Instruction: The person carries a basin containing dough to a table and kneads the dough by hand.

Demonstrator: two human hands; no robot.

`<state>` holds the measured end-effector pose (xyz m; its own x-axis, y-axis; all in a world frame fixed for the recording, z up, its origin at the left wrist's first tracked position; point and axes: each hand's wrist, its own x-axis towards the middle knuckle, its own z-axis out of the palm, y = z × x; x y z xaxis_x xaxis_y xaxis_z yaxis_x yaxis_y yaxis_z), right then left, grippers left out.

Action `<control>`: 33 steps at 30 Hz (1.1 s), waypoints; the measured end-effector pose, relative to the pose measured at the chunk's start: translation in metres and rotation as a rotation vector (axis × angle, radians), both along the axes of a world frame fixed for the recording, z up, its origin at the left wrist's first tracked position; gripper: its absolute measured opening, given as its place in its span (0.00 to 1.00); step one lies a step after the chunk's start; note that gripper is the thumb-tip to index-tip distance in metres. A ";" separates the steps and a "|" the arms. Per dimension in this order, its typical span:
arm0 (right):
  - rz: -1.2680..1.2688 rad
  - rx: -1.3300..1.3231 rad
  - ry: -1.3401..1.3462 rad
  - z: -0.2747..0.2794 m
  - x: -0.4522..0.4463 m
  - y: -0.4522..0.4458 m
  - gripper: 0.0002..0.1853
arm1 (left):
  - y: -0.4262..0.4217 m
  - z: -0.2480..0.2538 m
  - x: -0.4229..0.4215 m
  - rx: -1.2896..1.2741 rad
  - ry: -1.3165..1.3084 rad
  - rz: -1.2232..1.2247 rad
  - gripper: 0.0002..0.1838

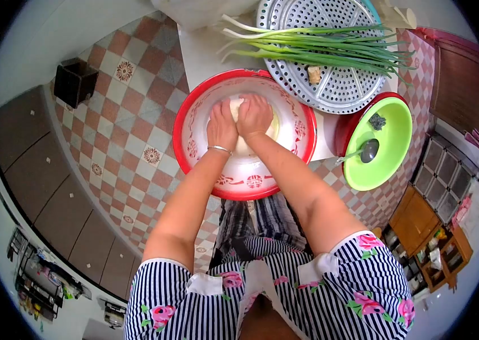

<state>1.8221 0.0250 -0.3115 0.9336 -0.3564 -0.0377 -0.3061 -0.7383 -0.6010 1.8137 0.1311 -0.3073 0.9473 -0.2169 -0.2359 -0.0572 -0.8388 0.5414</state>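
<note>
A pale ball of dough lies in a white enamel basin with a red rim and red printed patterns. My left hand, with a silver bracelet at the wrist, presses on the dough from the left, its fingers curled over the far side. Right beside it, almost touching, my right hand bears down on the same dough with bent fingers. Both arms reach straight forward over the near rim. Much of the dough's top is hidden beneath the two hands.
Behind the basin, a perforated metal steamer tray holds green onions and a piece of ginger. At right, a lime-green basin contains a ladle and a scouring pad. A dark bin stands on the tiled floor.
</note>
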 end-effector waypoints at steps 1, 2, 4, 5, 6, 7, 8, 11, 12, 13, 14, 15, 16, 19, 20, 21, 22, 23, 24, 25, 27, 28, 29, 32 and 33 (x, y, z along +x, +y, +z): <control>0.003 -0.010 0.017 -0.003 0.003 0.000 0.12 | -0.001 0.000 0.004 0.001 0.021 0.004 0.28; 0.006 -0.019 0.035 -0.005 0.005 -0.001 0.12 | -0.001 0.001 0.006 0.003 0.042 0.008 0.28; 0.019 -0.032 0.043 -0.007 0.011 -0.003 0.12 | -0.004 0.003 0.014 0.014 0.090 0.015 0.27; 0.029 -0.032 0.039 -0.007 0.012 -0.004 0.12 | -0.004 0.004 0.016 0.026 0.122 0.018 0.26; 0.039 -0.032 0.034 -0.006 0.012 -0.005 0.13 | -0.004 0.005 0.016 0.039 0.154 0.021 0.25; 0.042 -0.034 0.128 -0.005 0.013 -0.006 0.19 | -0.003 0.005 0.016 -0.001 0.192 0.027 0.29; 0.000 0.099 0.177 -0.008 0.016 -0.007 0.21 | -0.001 0.008 0.014 -0.064 0.171 0.036 0.31; -0.093 0.423 0.422 -0.004 0.010 -0.024 0.29 | -0.002 0.022 -0.004 -0.269 0.149 0.054 0.36; -0.108 0.489 0.569 0.024 0.003 -0.035 0.31 | 0.002 0.041 -0.022 -0.338 0.167 0.052 0.37; -0.127 0.556 0.719 0.047 -0.011 -0.038 0.33 | 0.005 0.058 -0.043 -0.406 0.190 0.046 0.38; -0.077 0.274 0.665 0.060 -0.036 -0.023 0.31 | 0.004 0.066 -0.063 -0.315 0.166 -0.012 0.42; -0.074 0.194 0.564 0.077 -0.054 -0.015 0.25 | 0.004 0.071 -0.084 -0.284 0.120 -0.027 0.43; -0.105 0.183 0.292 0.064 -0.080 -0.009 0.18 | 0.004 0.083 -0.091 -0.258 0.048 -0.098 0.42; -0.043 0.119 -0.007 0.067 -0.101 -0.001 0.13 | 0.009 0.068 -0.115 -0.087 -0.048 -0.140 0.35; -0.028 0.113 -0.140 0.059 -0.105 0.002 0.12 | 0.012 0.053 -0.121 -0.071 -0.100 -0.155 0.33; -0.009 0.074 -0.201 0.053 -0.103 0.004 0.10 | 0.014 0.046 -0.115 -0.051 -0.159 -0.166 0.31; -0.010 0.047 -0.220 0.046 -0.101 0.006 0.11 | 0.016 0.040 -0.112 -0.053 -0.163 -0.158 0.30; -0.008 0.018 -0.240 0.037 -0.097 0.007 0.11 | 0.017 0.033 -0.108 -0.057 -0.167 -0.147 0.29; -0.007 -0.013 -0.257 0.034 -0.090 0.008 0.11 | 0.016 0.028 -0.102 -0.063 -0.169 -0.137 0.28; -0.013 -0.011 -0.235 0.029 -0.083 0.008 0.12 | 0.015 0.020 -0.096 -0.093 -0.166 -0.114 0.33; -0.010 -0.005 -0.209 0.018 -0.067 0.006 0.12 | 0.012 0.015 -0.079 -0.068 -0.126 -0.102 0.33; -0.008 -0.001 -0.201 0.014 -0.057 0.005 0.12 | 0.009 0.012 -0.068 -0.055 -0.111 -0.095 0.32; -0.027 -0.013 -0.210 0.011 -0.049 0.005 0.12 | 0.007 0.008 -0.060 -0.042 -0.178 -0.096 0.30; -0.028 -0.008 -0.127 0.007 -0.033 0.003 0.12 | 0.007 0.003 -0.042 -0.044 -0.105 -0.116 0.26; -0.032 -0.007 -0.116 0.007 -0.028 0.004 0.11 | 0.006 0.003 -0.037 -0.028 -0.103 -0.111 0.26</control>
